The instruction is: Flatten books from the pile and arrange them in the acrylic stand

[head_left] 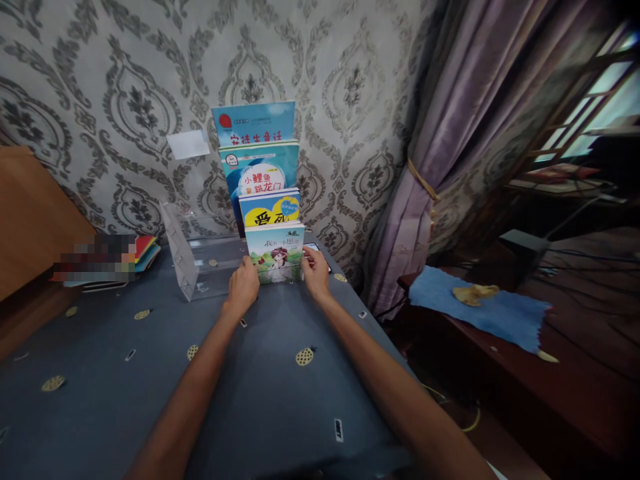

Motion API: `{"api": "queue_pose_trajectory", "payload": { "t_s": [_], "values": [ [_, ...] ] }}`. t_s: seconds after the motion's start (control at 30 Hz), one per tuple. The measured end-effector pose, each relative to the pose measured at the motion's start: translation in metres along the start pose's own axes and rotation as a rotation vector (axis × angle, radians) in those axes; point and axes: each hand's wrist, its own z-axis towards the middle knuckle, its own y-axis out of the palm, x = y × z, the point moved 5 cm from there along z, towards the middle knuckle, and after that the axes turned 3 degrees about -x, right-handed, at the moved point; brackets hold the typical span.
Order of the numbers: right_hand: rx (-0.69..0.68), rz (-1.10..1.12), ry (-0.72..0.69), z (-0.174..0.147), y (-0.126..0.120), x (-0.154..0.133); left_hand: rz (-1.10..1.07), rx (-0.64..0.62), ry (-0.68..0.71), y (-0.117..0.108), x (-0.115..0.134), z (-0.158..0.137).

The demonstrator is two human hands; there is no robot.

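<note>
Front book [274, 259], just left of frame center: upright, pale blue-green cover, dark title, drawn figure. Left hand [244, 285] and right hand [315, 273] hold its 2 sides. 3 taller covers [263, 177] behind.

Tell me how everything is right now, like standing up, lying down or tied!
Front book: upright, cover facing us.
Left hand: curled, at the book's left edge.
Right hand: curled, at the book's right edge.
Three books behind: upright, each partly covered.
Clear plastic panel: standing.
Pile at left: lying down, partly blurred.
Curtain: tied back.
Blue cloth: spread out, with a yellowish thing on top.
</note>
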Motion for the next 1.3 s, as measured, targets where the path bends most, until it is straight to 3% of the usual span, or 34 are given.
{"api": "queue_pose_trajectory", "payload": {
  "t_s": [0.67,1.3],
  "values": [
    [-0.021,0.02,0.012,-0.002,-0.003,-0.013,-0.017,0.044,0.009,-0.005,0.002,-0.004],
    [0.006,-0.036,-0.006,-0.002,-0.003,-0.007,-0.028,0.037,0.011,-0.011,0.003,-0.014]
  ]
}}
